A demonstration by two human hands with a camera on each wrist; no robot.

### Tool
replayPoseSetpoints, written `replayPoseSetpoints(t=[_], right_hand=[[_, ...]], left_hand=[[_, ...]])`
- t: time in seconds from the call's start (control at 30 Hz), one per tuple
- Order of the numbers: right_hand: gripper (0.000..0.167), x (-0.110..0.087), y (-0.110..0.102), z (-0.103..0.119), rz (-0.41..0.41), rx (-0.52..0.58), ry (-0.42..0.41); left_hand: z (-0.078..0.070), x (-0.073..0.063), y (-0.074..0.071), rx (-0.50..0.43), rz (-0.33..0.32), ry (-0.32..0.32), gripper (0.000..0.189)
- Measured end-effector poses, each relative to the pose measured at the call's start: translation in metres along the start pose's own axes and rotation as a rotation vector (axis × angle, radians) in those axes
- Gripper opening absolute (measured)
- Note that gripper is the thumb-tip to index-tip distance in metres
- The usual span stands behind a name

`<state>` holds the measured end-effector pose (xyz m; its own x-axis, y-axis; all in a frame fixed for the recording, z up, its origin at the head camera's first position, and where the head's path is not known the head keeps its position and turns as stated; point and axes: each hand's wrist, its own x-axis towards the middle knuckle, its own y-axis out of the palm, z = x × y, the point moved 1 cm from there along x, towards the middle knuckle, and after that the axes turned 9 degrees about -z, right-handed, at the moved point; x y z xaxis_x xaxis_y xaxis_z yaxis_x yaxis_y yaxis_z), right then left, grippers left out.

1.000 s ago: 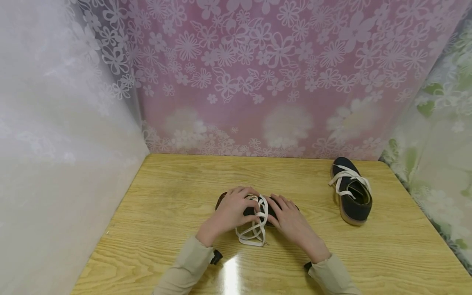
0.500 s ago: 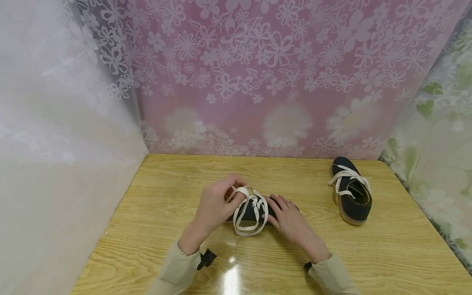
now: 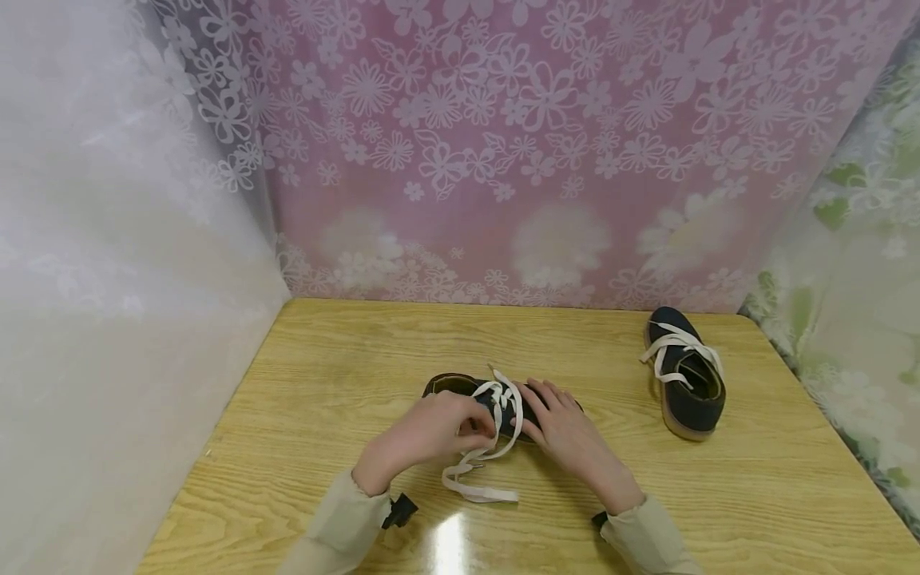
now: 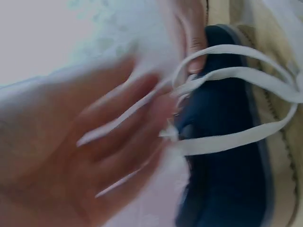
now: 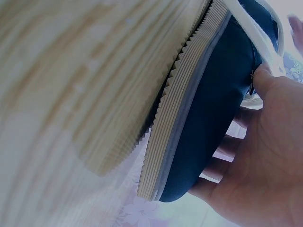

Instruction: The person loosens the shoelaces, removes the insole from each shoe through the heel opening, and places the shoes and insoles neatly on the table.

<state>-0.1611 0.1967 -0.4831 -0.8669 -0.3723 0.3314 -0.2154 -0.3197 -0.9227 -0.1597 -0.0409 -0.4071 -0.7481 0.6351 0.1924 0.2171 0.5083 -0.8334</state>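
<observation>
A dark blue lace-up shoe (image 3: 529, 413) lies sideways on the table, its toe to the right. My right hand (image 3: 568, 431) holds it over the toe, with the thumb by the laces and the fingers across the upper. White laces (image 3: 509, 407) rise in loose loops from the eyelets, and one end trails onto the table in front. Beside the shoe's near side is my left hand (image 3: 442, 435). In the left wrist view its blurred fingers (image 4: 118, 118) look loosely extended next to the laces, with no lace visibly pinched.
A second dark shoe (image 3: 693, 379) with white laces stands at the right of the wooden table (image 3: 345, 335). A pink floral curtain (image 3: 460, 160) hangs behind, and pale sheets enclose both sides.
My left hand has gone from over the shoe's opening, where it pinched a lace, down to the near side. One lace end now lies on the table. My right hand has stayed put.
</observation>
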Motion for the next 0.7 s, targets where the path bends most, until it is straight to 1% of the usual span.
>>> replayPoseSetpoints(t=[0.03,0.1,0.13,0.17,0.23,0.3,0.37,0.4,0.43,0.47,0.53,0.6,0.7], right_hand=[[0.060,0.000,0.000,0.000,-0.001,0.000,0.001],[0.060,0.000,0.001,0.000,-0.004,0.000,0.001],[0.060,0.000,0.001,0.000,-0.009,-0.002,-0.002],[0.060,0.000,0.001,0.000,-0.011,-0.005,-0.006],[0.060,0.000,0.002,0.000,-0.014,-0.007,-0.013],[0.060,0.000,0.002,0.001,-0.013,-0.002,-0.017],[0.060,0.001,0.002,0.002,-0.005,0.005,-0.015],[0.060,0.001,0.002,0.003,-0.003,0.011,-0.012],[0.060,0.001,0.002,0.003,-0.001,0.018,-0.007],[0.060,0.001,0.001,0.003,0.000,0.020,-0.002],[0.060,0.001,0.001,0.002,-0.004,0.020,0.006],[0.060,0.001,0.000,0.002,-0.014,0.022,0.008],[0.061,0.000,0.000,0.001,-0.023,0.029,0.005]], left_hand=[[0.001,0.003,0.001,0.011,-0.077,-0.017,0.013],[0.004,0.008,0.004,0.056,-0.223,-0.072,0.013],[0.005,0.010,0.005,0.099,-0.273,-0.112,0.017],[0.007,0.011,0.006,0.147,-0.299,-0.152,0.022],[0.011,0.011,0.011,0.231,-0.289,-0.229,0.030],[0.015,0.010,0.014,0.287,-0.240,-0.271,0.033],[0.018,0.008,0.014,0.293,-0.199,-0.278,0.030],[0.019,0.008,0.013,0.284,-0.196,-0.274,0.027],[0.020,0.008,0.010,0.275,-0.205,-0.268,0.025],[0.020,0.009,0.006,0.265,-0.224,-0.259,0.023],[0.021,0.012,-0.003,0.246,-0.283,-0.247,0.019],[0.021,0.016,-0.015,0.232,-0.358,-0.246,0.016],[0.019,0.022,-0.033,0.187,-0.462,-0.257,0.011]])
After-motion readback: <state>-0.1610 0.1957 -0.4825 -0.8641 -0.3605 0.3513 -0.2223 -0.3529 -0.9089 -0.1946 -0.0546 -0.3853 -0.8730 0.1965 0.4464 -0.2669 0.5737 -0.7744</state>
